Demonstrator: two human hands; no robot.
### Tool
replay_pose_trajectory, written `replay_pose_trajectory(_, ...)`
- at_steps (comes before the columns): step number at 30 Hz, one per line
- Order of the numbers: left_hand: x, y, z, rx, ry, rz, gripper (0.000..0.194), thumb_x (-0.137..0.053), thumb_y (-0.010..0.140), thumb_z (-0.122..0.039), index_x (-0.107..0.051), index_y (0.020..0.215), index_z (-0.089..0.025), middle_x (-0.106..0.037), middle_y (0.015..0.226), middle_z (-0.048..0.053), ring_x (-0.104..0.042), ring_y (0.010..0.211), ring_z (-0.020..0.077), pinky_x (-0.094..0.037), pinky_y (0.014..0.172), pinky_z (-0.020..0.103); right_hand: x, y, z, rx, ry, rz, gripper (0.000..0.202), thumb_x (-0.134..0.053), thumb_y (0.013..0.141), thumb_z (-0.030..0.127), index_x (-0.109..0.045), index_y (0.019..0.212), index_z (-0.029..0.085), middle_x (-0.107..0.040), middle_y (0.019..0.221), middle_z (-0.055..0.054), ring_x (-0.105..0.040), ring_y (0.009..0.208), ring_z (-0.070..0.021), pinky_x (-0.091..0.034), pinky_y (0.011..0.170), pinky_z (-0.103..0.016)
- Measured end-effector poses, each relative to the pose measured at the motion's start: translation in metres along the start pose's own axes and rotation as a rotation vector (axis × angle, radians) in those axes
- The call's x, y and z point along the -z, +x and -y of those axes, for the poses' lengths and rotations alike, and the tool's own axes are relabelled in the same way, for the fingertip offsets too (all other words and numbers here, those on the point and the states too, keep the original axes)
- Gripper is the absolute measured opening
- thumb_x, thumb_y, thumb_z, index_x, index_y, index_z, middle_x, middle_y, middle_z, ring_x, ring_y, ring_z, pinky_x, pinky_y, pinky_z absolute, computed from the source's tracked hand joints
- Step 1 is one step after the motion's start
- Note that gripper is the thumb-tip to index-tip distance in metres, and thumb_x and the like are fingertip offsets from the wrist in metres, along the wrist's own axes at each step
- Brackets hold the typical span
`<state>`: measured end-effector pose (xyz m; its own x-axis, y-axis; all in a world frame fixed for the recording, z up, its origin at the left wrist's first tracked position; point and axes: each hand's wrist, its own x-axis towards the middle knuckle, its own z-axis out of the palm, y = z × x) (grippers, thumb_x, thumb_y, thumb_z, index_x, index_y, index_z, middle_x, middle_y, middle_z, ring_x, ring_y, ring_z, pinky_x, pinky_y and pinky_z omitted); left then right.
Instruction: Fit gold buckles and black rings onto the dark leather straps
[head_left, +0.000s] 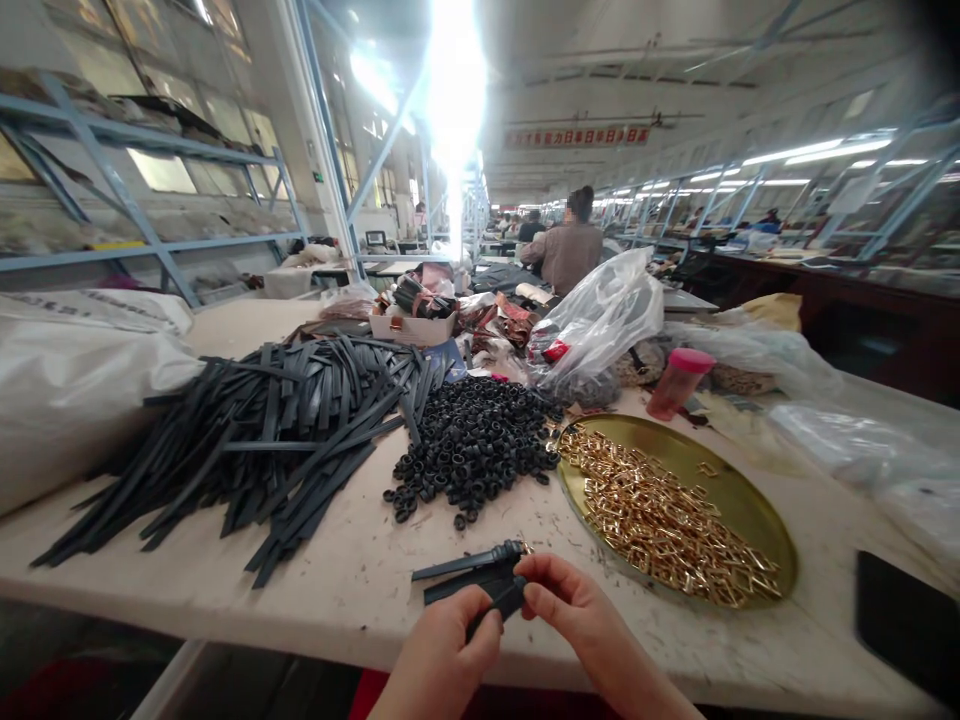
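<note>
My left hand (450, 640) pinches a dark strap (507, 596) between thumb and fingers near the table's front edge. At the strap's right end, the thumb and fingers of my right hand (566, 600) are closed on it; whether a small loop is also in them is hidden. Just beyond my fingers lies another dark strap (465, 562), with a bit of gold metal at its right end. A heap of small black loops (480, 440) is ahead of my hands. To the right, gold buckles (667, 510) cover much of a round gold tray (776, 535).
Many loose dark strips (300, 410) are piled at left beside a white sack (82, 390). A pink-lidded jar (679, 384) and a clear plastic bag (600, 320) stand behind the tray. A black flat object (907, 620) lies at right. Farther off, a person (571, 250) sits facing away.
</note>
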<state>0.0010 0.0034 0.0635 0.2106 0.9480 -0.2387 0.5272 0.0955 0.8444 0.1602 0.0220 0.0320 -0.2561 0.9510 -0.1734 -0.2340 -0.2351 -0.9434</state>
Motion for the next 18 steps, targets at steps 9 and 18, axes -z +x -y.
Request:
replay_pose_trajectory(9,-0.016,0.010,0.024,0.011,-0.262,0.199,0.049,-0.038,0.082,-0.036,-0.032,0.127,-0.017,-0.060,0.065,-0.001,-0.057,0.059,0.0145,-0.044,0.060,0.024,-0.005,-0.002,-0.011,-0.009,0.051,0.038,0.030,-0.071,0.062,0.042,-0.060,0.078,0.019,-0.057,0.067,0.004,-0.052,0.065,-0.0127,-0.039,0.066,-0.025)
replay_pose_trajectory(18,-0.014,0.039,0.029,-0.008,-0.244,0.009,0.037,-0.040,0.078,-0.054,-0.053,0.074,-0.019,-0.047,0.056,-0.004,-0.046,0.056,0.0129,-0.039,0.055,0.021,0.073,0.054,0.027,0.148,-1.211,-0.290,0.024,-0.039,0.086,0.030,-0.059,0.092,0.017,-0.062,0.090,-0.007,-0.057,0.083,-0.0185,-0.042,0.074,-0.029)
